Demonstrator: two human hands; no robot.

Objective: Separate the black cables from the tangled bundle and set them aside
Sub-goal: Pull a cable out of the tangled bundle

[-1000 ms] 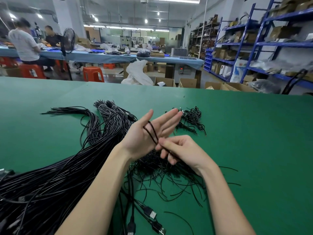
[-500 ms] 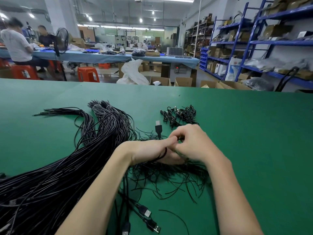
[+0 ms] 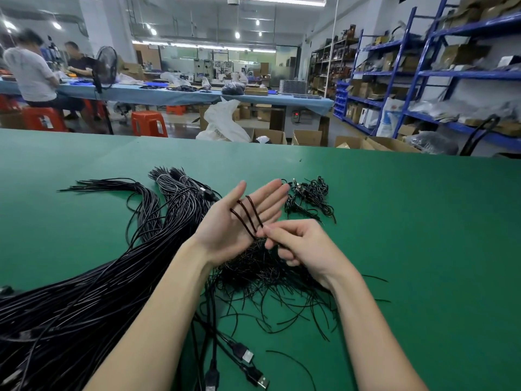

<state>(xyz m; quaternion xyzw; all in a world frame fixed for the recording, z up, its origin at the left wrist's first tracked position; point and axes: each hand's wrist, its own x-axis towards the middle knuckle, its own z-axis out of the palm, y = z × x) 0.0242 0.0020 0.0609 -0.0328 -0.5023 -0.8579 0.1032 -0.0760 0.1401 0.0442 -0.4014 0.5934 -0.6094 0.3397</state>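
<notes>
Above the middle of the green table [image 3: 423, 235], left hand [image 3: 239, 218] raised palm-up, fingers straight and spread, three turns of thin black cable [image 3: 248, 213] looped across them. Right hand [image 3: 298, 244] just beside it, fingers curled, pinching the same cable at the heel of the left palm. Half a second ago both hands pressed low together on the pile; now lifted and parted, with one more loop than a second ago. Probably a single cable being wound free, close to ready for setting aside. Directly beneath, loose tangle of thin wires [image 3: 267, 277]. Beyond the fingertips, small heap of coiled cables [image 3: 310, 198], likely the set-aside spot. To the left, thick bundle [image 3: 98, 277] running off the near edge. To the right, wide bare felt up to the far edge.
</notes>
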